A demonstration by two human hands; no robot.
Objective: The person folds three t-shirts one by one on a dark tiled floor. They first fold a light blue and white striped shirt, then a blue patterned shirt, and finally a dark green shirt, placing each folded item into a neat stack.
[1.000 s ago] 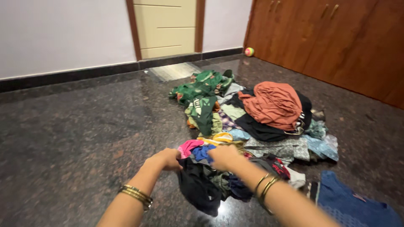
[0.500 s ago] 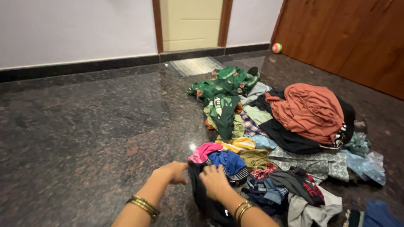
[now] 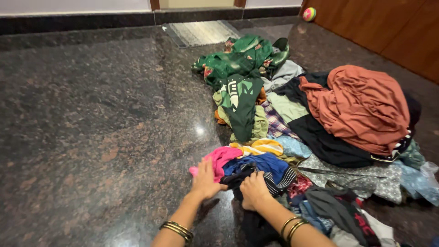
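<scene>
Underfoot, dark polished granite floor [image 3: 91, 119], glossy, reflecting a light spot near the pile. Along the far wall, a pale doormat [image 3: 201, 32]; at right, brown wooden doors [image 3: 388, 32], with a small multicoloured ball [image 3: 309, 13] at their foot.

Sprawled right of centre, a loose heap of mixed clothes, unsorted, running from the mat toward the viewer. Biggest item: rust-orange garment [image 3: 361, 107], bunched on top of a black garment [image 3: 320, 137]. Farther back, green patterned cloth [image 3: 238, 59], one end draped down over the heap.

At the near edge of the pile, a pink garment [image 3: 222, 158] and a blue garment [image 3: 263, 164], apart from the main mound, apparently within easy reach.

Left hand [image 3: 204, 180] flat, fingers spread, pressing on the pink garment's edge, seemingly pinning it. Right hand [image 3: 254, 190] curled, gripping a dark piece of clothing [image 3: 238, 178] just beside the blue one. Gold bangles on both wrists.
</scene>
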